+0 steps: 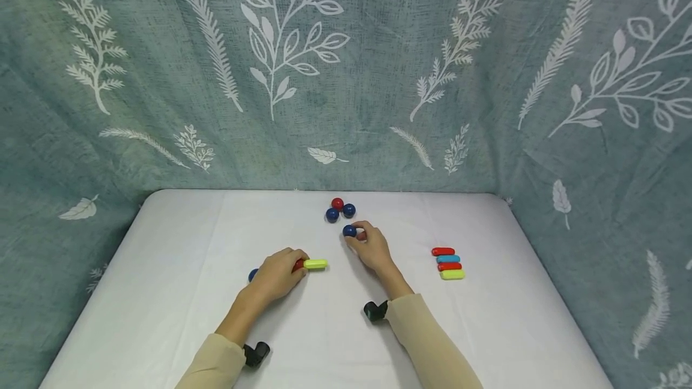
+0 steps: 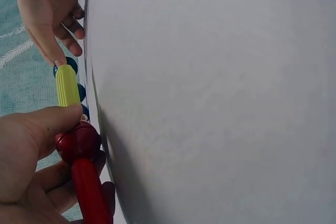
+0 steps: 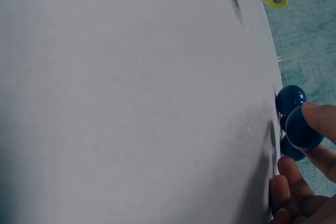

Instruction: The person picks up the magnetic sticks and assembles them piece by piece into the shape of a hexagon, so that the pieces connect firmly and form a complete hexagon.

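My left hand [image 1: 278, 274] grips a joined row of toy pieces. In the left wrist view the row shows a yellow stick [image 2: 67, 86], a red ball [image 2: 79, 142] and a red stick [image 2: 91, 190]. A blue ball [image 1: 252, 274] peeks out at the left of that hand in the head view; whether it joins the row is hidden. Between thumb and fingers my right hand [image 1: 373, 251] pinches another blue ball [image 1: 349, 231], apart from the yellow stick's free end. That end has a small round hole, seen in the right wrist view.
A red ball [image 1: 337, 203] and two blue balls [image 1: 332, 215] sit together near the far edge of the white table [image 1: 162, 239]. On the right lie several sticks: two red, one blue [image 1: 448, 259] and one yellow [image 1: 452, 275]. Patterned green cloth [image 1: 367, 137] hangs behind.
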`<state>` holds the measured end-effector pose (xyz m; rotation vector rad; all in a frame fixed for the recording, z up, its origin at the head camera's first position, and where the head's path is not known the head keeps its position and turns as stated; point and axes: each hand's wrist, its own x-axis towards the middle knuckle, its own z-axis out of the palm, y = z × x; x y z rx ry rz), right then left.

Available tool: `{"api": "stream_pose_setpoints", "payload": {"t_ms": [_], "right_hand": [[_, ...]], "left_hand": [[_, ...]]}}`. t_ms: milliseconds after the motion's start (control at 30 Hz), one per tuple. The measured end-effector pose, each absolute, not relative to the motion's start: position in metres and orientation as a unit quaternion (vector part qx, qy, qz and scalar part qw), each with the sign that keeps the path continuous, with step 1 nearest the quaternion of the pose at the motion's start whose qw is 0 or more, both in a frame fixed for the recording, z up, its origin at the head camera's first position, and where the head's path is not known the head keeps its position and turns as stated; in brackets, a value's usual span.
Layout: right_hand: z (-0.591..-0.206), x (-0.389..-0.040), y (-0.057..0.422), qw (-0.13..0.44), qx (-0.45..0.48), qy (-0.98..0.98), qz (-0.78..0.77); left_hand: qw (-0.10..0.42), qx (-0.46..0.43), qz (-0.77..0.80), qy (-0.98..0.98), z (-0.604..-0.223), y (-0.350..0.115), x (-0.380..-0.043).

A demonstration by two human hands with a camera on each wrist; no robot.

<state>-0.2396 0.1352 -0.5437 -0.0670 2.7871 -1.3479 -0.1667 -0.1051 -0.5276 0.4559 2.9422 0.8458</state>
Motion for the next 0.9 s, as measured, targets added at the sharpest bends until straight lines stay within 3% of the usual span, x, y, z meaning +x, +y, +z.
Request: {"api": "stream_pose_setpoints", "payload": {"t_ms": [900], "right_hand": [[-0.546, -0.189, 0.126, 0.049, -0.069, 0.88, -0.467]], "left_hand": [[0.033, 0.144, 0.285, 0.947, -0.527, -0.107, -0.169]]}}
